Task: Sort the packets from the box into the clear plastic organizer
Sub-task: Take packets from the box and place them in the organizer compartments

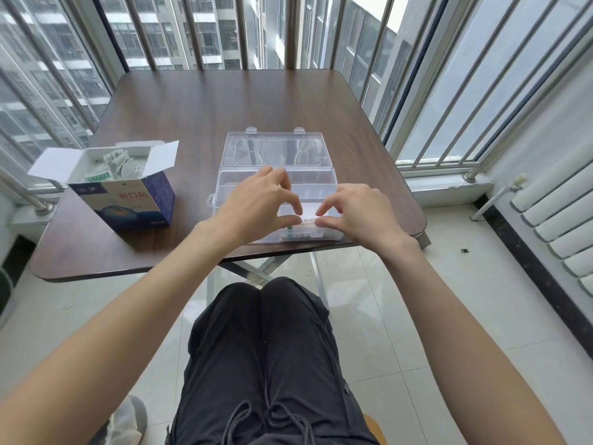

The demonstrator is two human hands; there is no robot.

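Note:
A clear plastic organizer [316, 179] lies open near the table's front edge, its lid [276, 150] flat behind it. Over the organizer's front compartments my left hand [256, 207] and my right hand [356, 213] each pinch one end of a thin white packet [308, 221]. Another packet with a green mark lies in the front compartment below, partly hidden by my left hand. To the left stands a blue and white cardboard box [128, 194] with its flaps open and several white packets [115, 167] inside.
The dark wooden table [205, 107] is square, with metal window bars close behind and beside it. A white radiator [558, 226] stands on the right. My legs sit just under the table's front edge.

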